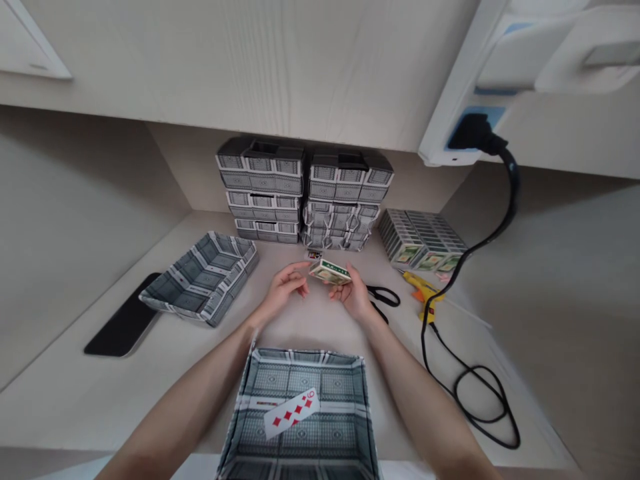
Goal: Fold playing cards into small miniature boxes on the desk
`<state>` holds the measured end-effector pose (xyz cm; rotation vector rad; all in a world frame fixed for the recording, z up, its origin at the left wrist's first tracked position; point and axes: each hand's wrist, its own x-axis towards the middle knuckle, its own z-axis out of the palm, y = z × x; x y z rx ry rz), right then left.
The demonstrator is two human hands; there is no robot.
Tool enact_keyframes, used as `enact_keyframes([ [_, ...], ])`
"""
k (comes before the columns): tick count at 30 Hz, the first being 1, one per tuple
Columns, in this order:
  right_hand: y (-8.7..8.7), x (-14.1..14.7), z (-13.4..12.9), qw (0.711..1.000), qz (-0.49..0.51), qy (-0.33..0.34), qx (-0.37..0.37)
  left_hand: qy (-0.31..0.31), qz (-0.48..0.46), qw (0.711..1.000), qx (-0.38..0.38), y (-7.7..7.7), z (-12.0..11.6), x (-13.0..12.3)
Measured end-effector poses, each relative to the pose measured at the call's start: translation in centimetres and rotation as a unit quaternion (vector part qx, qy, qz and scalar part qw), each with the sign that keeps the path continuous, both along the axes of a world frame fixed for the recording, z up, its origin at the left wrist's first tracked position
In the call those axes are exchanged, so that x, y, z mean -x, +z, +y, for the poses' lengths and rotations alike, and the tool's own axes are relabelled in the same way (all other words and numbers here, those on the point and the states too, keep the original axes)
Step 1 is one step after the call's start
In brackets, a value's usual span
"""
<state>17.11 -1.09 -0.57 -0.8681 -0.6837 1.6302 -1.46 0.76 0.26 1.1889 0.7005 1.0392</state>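
My right hand [356,293] grips a small green-and-white playing card box [330,272] above the desk. Close by on the box's left, my left hand [287,285] has its fingers apart, the index fingertip near the box's edge; I cannot tell whether it touches. Just behind the box lies a small printed card [314,255]. Nearest to me stands an open tray made of playing cards [330,380], with a loose nine of diamonds card [292,413] lying in it.
Another card tray [200,280] rests partly over a black phone [123,320] at left. Stacked card drawers [265,180] stand at the back, with rows of card boxes [420,240] to their right. Black scissors [385,296], a yellow glue gun [423,290] and a looping black cable [513,427] lie right.
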Motion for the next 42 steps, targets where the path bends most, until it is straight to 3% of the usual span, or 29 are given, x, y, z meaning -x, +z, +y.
enact_keyframes([
  [6,0.1,-0.2,-0.1,1.000,0.000,0.008,-0.001,0.054,-0.039,0.998,0.021,-0.5,0.5,0.0],
  [11,0.3,0.0,-0.3,1.000,0.020,0.008,-0.018,0.102,-0.173,0.976,0.088,-0.4,0.9,0.0],
  [16,0.4,0.2,-0.2,0.996,0.069,-0.040,-0.047,0.077,-0.210,0.965,0.135,0.0,0.8,0.0],
  [19,0.3,0.1,-0.1,0.994,0.086,-0.064,-0.026,0.046,-0.150,0.984,0.088,-0.1,0.6,-0.4],
  [24,-0.2,0.0,-0.1,0.996,0.059,-0.068,0.025,0.022,0.045,0.998,-0.033,-0.5,0.0,-0.9],
  [28,-0.1,0.1,-0.3,0.998,0.034,-0.052,0.014,0.067,0.176,0.974,-0.123,-0.6,-0.5,-1.0],
  [33,0.3,0.1,-0.3,0.997,0.044,-0.054,-0.029,0.100,0.310,0.918,-0.225,-0.4,-0.9,-1.0],
  [42,0.0,0.2,0.2,0.995,0.060,-0.074,-0.023,0.141,0.383,0.878,-0.250,-0.4,-0.7,-1.0],
])
